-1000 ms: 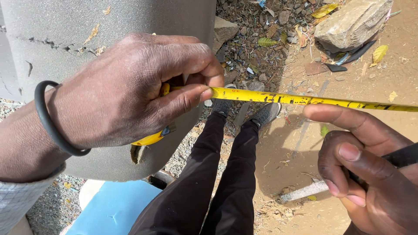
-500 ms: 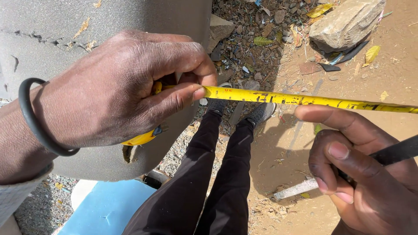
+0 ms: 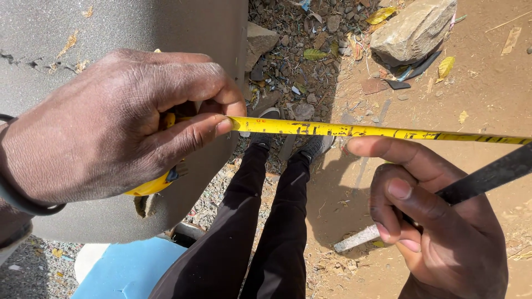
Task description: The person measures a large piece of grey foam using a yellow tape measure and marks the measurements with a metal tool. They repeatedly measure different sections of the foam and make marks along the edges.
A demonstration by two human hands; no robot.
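The left hand (image 3: 105, 130) was clenched around a yellow tape measure case (image 3: 149, 185), most of it hidden in the palm, with only a curved yellow edge and a small dark catch showing below the fingers. Thumb and forefinger pinched the yellow tape blade (image 3: 354, 131) right where it left the case. The blade ran out level to the right, worn and smudged with black marks, and passed out of view at the picture's right edge.

The right hand (image 3: 438, 221) sat just under the blade. Its forefinger was stretched out straight, lying close beneath the tape, though I could not tell whether it touched. The other fingers and thumb were curled tight around a flat black strip (image 3: 487, 176), which slanted up and away to the right.

Behind the left hand stood a large grey cylinder (image 3: 111, 33), its skin scuffed and cracked, with a small torn hole near the lower edge. A black band (image 3: 22, 202) circled the left wrist. Below the tape the person's own legs in black trousers (image 3: 260, 221) reached down to dark shoes (image 3: 310, 145) on gravel. A pale blue object (image 3: 127, 271) lay at the bottom left. On the brown dirt ground (image 3: 487, 94) lay a big rock (image 3: 413, 27), dry leaves and a whitish stick (image 3: 357, 239).
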